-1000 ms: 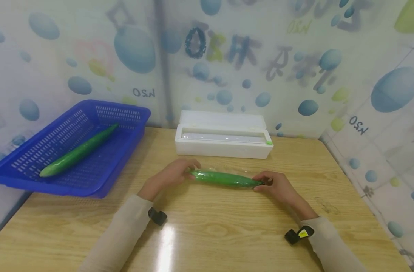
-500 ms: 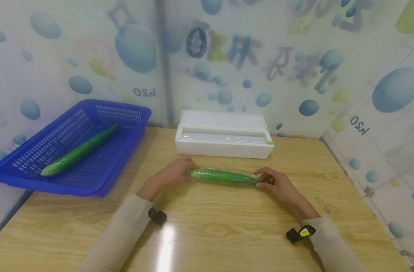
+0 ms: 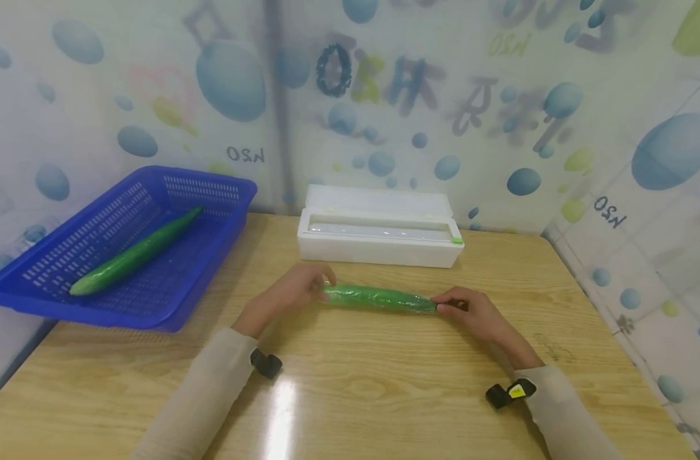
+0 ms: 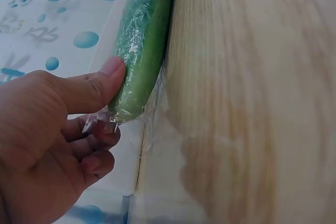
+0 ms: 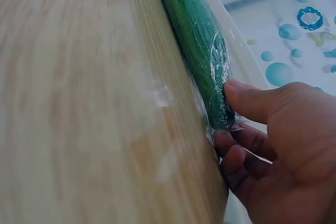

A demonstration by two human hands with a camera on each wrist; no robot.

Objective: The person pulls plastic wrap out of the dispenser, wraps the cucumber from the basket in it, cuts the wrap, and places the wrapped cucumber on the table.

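Note:
A green cucumber (image 3: 379, 298) in clear plastic film lies crosswise on the wooden table, between both hands. At its pale left end my left hand (image 3: 299, 287) has the thumb on the wrapped skin; in the left wrist view the fingers curl by loose film (image 4: 102, 121) past the tip. My right hand (image 3: 471, 312) pinches the darker right end. The right wrist view shows that thumb (image 5: 247, 95) on the cucumber's side and the fingers curled under the gathered film. The film fits closely along the body, with shiny wrinkles.
Behind the cucumber stands a white box (image 3: 379, 250) with its lid raised and a roll inside. To the left a blue basket (image 3: 174, 313) holds a second cucumber (image 3: 134, 255). A patterned wall (image 3: 384, 140) bounds the table (image 3: 361, 396) at the back.
The film now lies closer around the cucumber, and the loose sheet seen behind it earlier is gone. Both hands have stayed near the two ends, with small shifts of the fingers.

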